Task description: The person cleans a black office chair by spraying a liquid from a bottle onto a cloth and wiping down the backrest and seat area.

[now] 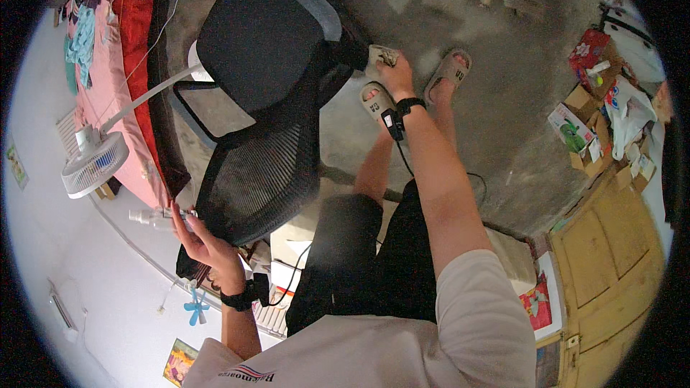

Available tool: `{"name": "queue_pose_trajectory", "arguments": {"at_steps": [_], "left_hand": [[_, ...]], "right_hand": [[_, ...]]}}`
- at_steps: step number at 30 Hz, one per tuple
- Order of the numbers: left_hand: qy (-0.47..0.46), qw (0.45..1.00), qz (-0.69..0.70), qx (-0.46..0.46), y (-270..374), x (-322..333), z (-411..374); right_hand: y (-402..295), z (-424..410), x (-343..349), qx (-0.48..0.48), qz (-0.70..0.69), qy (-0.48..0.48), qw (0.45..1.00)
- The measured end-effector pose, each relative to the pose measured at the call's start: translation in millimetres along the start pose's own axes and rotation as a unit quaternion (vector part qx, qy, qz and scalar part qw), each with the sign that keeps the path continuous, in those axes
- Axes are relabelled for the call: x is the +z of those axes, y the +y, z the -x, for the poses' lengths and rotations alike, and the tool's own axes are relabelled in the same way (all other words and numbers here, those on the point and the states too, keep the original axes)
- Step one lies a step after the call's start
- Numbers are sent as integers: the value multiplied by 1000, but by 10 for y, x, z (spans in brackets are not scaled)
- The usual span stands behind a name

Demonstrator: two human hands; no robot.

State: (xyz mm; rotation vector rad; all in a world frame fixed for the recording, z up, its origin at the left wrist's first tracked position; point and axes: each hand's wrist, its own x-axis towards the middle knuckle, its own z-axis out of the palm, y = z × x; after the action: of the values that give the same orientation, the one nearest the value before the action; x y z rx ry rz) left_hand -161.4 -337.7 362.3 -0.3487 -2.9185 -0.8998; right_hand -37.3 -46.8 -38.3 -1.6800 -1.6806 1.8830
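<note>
My left hand (210, 256) is raised at the lower left, beside the black mesh chair back (259, 178). Its fingers are around a clear plastic bottle (153, 217), which lies sideways in the view and is partly hidden by them. Farther forward, my right hand (398, 75) grips a crumpled pale cloth (377, 54) with dark marks. That cloth is close to the dark edge of the office chair (264, 37); whether they touch, I cannot tell. Both wrists wear black straps with small devices and cables.
A white standing fan (97, 164) leans into view left of the chair, near a bed with a pink sheet (102, 81). Cardboard boxes (579, 129) and a plastic bag (628, 113) line the right wall by a yellow wooden door (606, 275). My slippered feet (450, 75) rest on the concrete floor.
</note>
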Motion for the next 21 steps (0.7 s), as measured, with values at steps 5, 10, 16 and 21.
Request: {"name": "queue_pose_trajectory", "arguments": {"at_steps": [5,10,16,21], "left_hand": [[-37,997,-69,20,46,-48,67],[-67,996,-60,28,38,-29,67],[-48,998,-48,-8,-105,-90,90],[-44,998,-40,-18,-49,-60,70]], "right_hand": [[-27,32,94,7,-60,7,998],[-145,134,207,4,-54,25,998],[-487,310,256,-31,-117,-25,992],[-808,426,321,-73,-155,-34,985]]}}
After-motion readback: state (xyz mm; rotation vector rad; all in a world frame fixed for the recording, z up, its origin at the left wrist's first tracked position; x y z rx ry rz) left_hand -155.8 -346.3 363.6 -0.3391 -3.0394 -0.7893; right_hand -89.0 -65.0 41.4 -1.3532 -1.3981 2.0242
